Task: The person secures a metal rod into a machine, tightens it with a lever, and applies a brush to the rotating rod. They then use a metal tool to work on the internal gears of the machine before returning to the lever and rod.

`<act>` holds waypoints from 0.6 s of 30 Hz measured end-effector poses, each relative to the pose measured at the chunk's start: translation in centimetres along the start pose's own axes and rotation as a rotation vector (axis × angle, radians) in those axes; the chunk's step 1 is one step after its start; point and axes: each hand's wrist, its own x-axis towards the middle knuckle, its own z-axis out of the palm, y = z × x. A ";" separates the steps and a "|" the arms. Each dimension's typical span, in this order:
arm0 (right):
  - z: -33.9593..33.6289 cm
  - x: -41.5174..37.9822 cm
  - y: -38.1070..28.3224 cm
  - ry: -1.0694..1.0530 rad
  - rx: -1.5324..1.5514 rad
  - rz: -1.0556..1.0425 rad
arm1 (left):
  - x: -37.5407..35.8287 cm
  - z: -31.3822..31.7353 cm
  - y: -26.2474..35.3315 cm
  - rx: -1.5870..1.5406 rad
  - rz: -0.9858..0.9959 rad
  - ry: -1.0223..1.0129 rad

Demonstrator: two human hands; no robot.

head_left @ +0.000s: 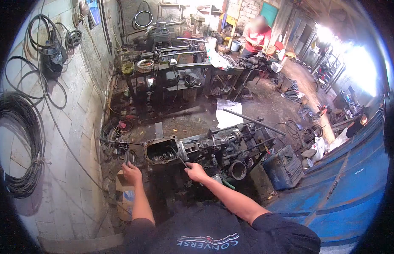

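My left hand (132, 174) is closed at the lower rim of a round metal wheel (129, 156), which sits at the left end of a lathe-like machine. My right hand (196, 172) grips a thin dark metal rod (180, 157), its far end pointing into an open gearbox housing (148, 160). Inside the housing, greasy gears (162, 157) show. From the housing the machine's shafts and chuck-like parts (221, 139) run off to the right. Where the rod's tip touches inside is too small to tell.
A long metal bar (254, 122) lies across the machine's right part. Beside it stands a dark box (283, 167). A cardboard box (124, 186) is below my left hand. Farther back are a workbench (184, 66) and a person in red (258, 38). Blue sheet metal (345, 182) borders the right.
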 end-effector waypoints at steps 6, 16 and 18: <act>-6.1 -1.0 -5.9 -0.154 -0.676 -0.133 | 0.1 0.5 -0.4 -0.007 0.085 0.079; -9.4 3.3 -6.8 0.132 -1.080 -0.618 | 0.3 1.9 -1.2 -0.025 0.108 0.157; -10.5 3.6 -8.6 0.117 -1.162 -0.632 | 0.2 1.6 -1.1 -0.015 0.100 0.161</act>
